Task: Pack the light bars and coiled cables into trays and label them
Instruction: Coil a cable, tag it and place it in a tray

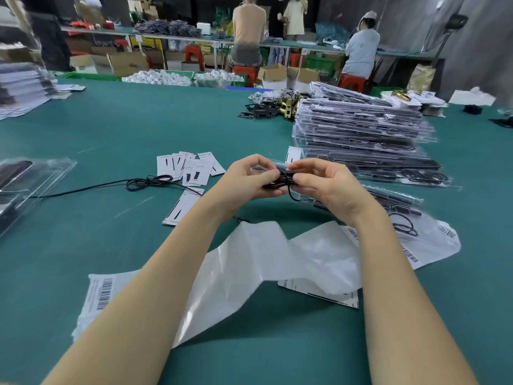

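Note:
My left hand (251, 177) and my right hand (330, 184) meet over the middle of the green table, both pinching a small coil of black cable (280, 180) between fingertips and thumbs. A strand of it hangs down under my right hand. Directly behind the hands lies a clear plastic tray (388, 202) holding black light bars and a coiled cable. Another loose black cable (147, 182) trails across the table to the left. Several white label cards (191, 168) are scattered just left of my hands.
A tall stack of packed clear trays (363, 134) stands at the right. Empty clear trays (30, 179) sit at the left edge. White barcode bags (249, 273) lie under my forearms. Brass and black hardware (277, 107) lies behind. Other people work at benches in the background.

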A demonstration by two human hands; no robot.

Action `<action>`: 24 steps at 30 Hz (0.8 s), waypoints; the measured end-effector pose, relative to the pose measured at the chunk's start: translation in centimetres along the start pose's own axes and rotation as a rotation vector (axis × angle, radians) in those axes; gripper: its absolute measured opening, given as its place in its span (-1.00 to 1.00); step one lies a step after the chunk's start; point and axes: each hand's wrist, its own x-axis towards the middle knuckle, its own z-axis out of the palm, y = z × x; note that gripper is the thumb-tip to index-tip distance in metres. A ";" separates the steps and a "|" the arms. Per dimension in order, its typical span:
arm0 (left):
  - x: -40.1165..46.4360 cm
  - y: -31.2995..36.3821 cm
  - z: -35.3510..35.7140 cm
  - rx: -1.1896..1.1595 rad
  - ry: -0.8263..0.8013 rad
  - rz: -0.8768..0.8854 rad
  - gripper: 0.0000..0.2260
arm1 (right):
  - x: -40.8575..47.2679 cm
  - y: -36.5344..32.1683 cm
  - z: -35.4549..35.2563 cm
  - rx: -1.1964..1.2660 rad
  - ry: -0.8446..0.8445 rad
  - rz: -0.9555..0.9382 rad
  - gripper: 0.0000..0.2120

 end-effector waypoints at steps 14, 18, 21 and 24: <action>0.2 -0.4 0.4 -0.072 0.083 -0.041 -0.88 | -0.3 0.2 0.2 -0.094 0.028 -0.016 -0.85; -0.2 0.2 -0.4 0.123 -0.114 0.011 -0.83 | -0.1 0.1 0.2 -0.105 0.105 0.031 -0.91; -0.4 0.2 -1.0 0.280 -0.159 0.060 -0.83 | -0.1 0.0 0.2 -0.143 0.125 0.078 -0.93; -0.2 -0.1 -0.9 0.289 -0.108 0.041 -0.85 | 0.0 -0.1 0.1 -0.225 0.084 0.134 -0.90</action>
